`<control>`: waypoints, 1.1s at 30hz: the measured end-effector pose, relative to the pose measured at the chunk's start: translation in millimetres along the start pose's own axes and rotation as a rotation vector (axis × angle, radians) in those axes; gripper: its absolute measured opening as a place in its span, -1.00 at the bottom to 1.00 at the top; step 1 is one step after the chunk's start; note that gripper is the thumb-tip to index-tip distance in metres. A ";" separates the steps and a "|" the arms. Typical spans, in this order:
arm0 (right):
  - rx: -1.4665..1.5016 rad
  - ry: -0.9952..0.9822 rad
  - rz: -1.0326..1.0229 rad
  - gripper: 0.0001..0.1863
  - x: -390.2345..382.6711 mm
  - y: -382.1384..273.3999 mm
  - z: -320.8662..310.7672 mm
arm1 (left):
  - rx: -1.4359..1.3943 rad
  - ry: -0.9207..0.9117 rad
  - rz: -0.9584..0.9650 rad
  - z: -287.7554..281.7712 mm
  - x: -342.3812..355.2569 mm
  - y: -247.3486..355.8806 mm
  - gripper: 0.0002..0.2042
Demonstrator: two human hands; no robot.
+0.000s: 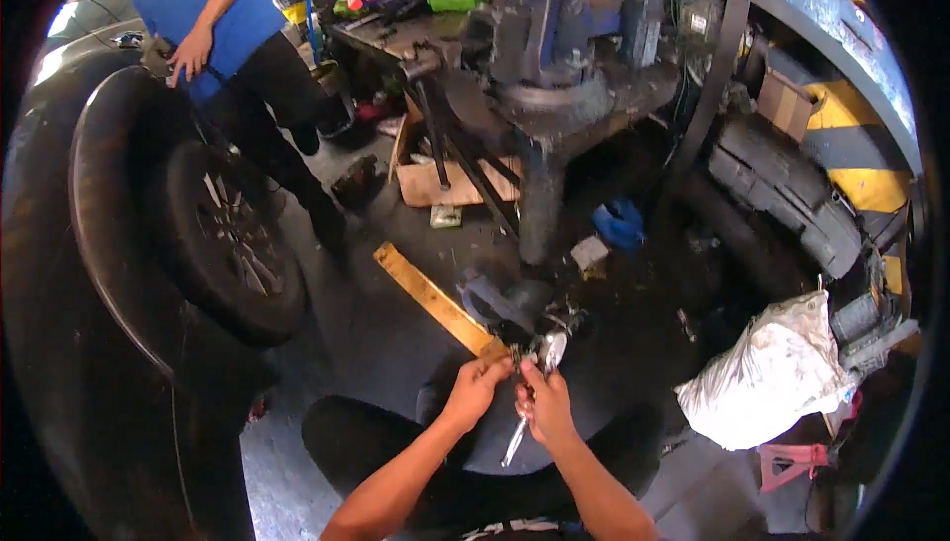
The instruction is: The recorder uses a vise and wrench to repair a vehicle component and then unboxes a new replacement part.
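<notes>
My left hand [472,394] is closed, its thumb and finger pinched at a small dark metal part [517,354] in front of me. Beside it, my right hand [546,404] is closed round a silver wrench [514,444], whose shaft sticks out below the fingers; its thumb meets the same small part. Just beyond the right fingertips is a shiny rounded metal piece [555,347]; whether it belongs to the wrench I cannot tell. A yellowish wooden plank [430,292] lies on the floor, its near end by my left fingertips. Dark grey parts [498,301] sit beyond my hands.
On the left stands a dark car with a wheel [233,239]; a person in a blue shirt [193,6] stands beside it. Ahead, a heavy vise [554,46] tops a workbench [584,125]. A white sack [767,373] and a pink plastic piece [792,462] lie right.
</notes>
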State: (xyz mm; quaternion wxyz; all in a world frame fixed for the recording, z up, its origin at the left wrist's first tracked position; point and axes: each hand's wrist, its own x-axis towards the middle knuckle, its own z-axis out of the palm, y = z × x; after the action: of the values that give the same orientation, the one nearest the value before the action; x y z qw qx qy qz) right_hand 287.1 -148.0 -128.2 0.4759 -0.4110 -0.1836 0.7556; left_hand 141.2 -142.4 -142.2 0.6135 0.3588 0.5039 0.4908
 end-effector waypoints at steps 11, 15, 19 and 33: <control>-0.397 -0.243 0.024 -0.33 -14.1 -12.8 -20.7 | -0.173 0.108 0.045 -0.7 8.5 13.9 -0.60; -0.730 -0.267 -0.163 -0.45 -6.5 -3.4 -35.3 | -0.132 0.061 0.021 -1.8 10.3 21.1 -0.60; -0.883 -0.253 -0.275 -0.51 -0.5 0.2 -37.3 | 0.053 -0.015 -0.026 -9.4 8.7 17.6 -0.53; -1.219 -0.537 -0.308 -0.53 8.6 28.9 -87.7 | 1.145 -0.279 -0.009 -26.5 -0.1 6.9 -0.20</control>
State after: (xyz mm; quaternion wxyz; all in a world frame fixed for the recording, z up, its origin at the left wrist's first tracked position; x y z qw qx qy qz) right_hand 338.6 -164.4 -203.5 0.1997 -0.3730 -0.7443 0.5167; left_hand 113.9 -142.1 -141.9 0.3847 0.6919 0.6048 0.0864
